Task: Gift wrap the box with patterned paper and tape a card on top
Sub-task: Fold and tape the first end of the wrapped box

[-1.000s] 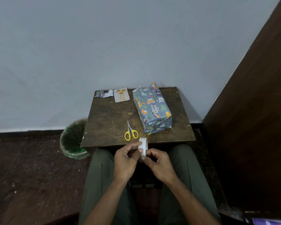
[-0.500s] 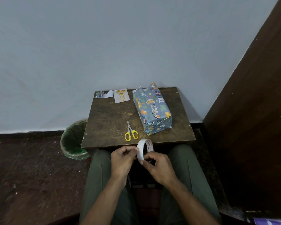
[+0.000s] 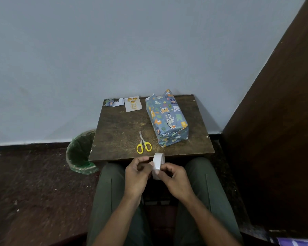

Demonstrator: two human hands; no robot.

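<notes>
Both hands on white tape roll (image 3: 158,164) above lap: right hand (image 3: 174,180) gripping rim, left hand (image 3: 137,173) pinching at edge. Find loose end, peel short strip. Blue animal-print wrapped box (image 3: 166,119) on brown wooden table (image 3: 121,132), far end unfolded; white card (image 3: 133,106) at back.

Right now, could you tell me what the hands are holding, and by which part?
Both hold the tape roll above the lap: right hand grips its lower rim, left hand pinches its outer face.
</notes>
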